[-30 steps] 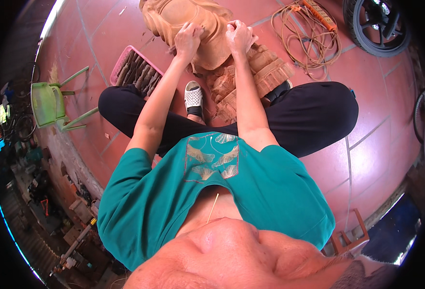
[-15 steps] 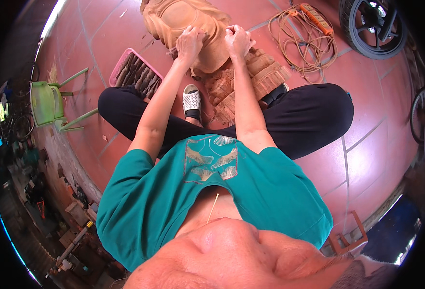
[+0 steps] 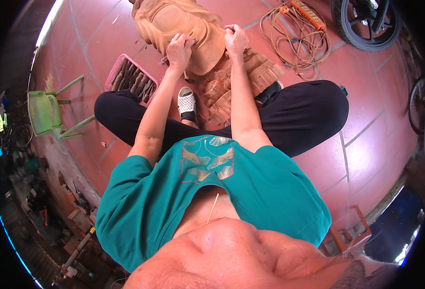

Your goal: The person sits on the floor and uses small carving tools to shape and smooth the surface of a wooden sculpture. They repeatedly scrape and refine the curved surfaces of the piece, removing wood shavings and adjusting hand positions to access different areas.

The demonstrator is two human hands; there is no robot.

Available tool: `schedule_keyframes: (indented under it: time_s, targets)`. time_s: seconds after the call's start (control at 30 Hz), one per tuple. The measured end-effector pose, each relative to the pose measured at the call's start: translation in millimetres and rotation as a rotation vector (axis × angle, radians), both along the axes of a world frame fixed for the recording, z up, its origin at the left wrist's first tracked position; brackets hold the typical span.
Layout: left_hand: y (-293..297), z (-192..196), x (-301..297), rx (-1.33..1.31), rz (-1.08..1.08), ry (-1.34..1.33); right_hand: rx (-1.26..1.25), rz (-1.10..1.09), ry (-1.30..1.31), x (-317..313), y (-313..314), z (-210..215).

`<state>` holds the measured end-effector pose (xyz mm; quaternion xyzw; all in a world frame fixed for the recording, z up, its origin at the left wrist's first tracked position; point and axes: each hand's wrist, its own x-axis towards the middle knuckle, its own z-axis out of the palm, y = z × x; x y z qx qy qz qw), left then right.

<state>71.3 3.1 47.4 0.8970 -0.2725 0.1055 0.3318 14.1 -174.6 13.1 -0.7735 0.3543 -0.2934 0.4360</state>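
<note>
Brown wood, carved in smooth folds: the figure [image 3: 162, 20] lies on the tiled floor [image 3: 104, 33], cut off by the upper border of the view, directly beyond the two hands. The left hand [image 3: 179, 53] overlaps the figure's near left part, its fingers loosely bent; a small dark end shows beside the palm, but whether the hand grips it cannot be told. The right hand [image 3: 236, 40] is at the figure's right edge, fingers curled nearly into a fist; contact and any held object cannot be made out. A rough-carved block [image 3: 261, 70] lies nearer the person, partly beneath the right forearm. Toward the floor's left edge are a pink basket [image 3: 113, 72] of dark, slender tools [image 3: 136, 79] and, farther out, a green chair [image 3: 45, 113]. Toward the floor's far right corner are a coiled cord [image 3: 296, 53], an orange power strip [image 3: 308, 15] and a wheel [image 3: 345, 26].
</note>
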Motion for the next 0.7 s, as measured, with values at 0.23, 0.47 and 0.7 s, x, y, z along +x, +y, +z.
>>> schedule_keyframes:
  time_s: [0.23,0.47,0.7]
  targets:
    - [-15,2,35,-0.025,0.044,0.011,0.069,0.050,-0.026,2,-1,2]
    - [35,-9,-1,-0.241,0.071,0.171,0.057,0.056,0.008,1,0,9]
    - [28,-19,-15,-0.190,0.063,-0.127,0.023,0.042,0.001,6,2,1]
